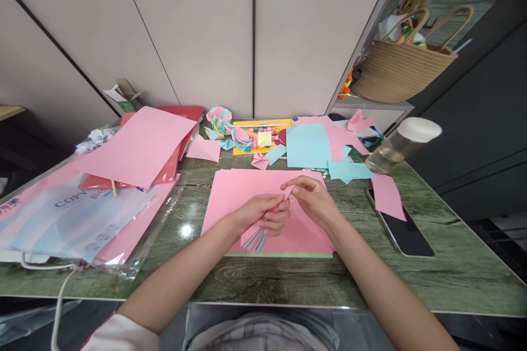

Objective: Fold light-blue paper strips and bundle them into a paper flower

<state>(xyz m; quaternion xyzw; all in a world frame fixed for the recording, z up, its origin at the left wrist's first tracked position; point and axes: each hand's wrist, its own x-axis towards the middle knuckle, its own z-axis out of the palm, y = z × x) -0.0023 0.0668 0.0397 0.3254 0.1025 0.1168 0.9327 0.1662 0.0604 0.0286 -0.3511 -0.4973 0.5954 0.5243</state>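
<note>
My left hand point(263, 214) is curled shut around a small folded pink and blue paper piece point(256, 237), whose pointed strips stick out below the fingers. My right hand point(313, 200) pinches the upper pink tip of the same piece between thumb and forefinger. Both hands hover over a stack of pink paper sheets point(230, 192) lying flat on the green table point(453, 263).
A plastic-wrapped pack of pink copy paper point(69, 214) and loose pink sheets point(140, 145) lie at left. Finished paper flowers point(224, 126) and blue sheets point(307, 145) sit behind. A phone point(405, 233), a clear bottle point(401, 145) and a woven basket point(405, 68) are at right.
</note>
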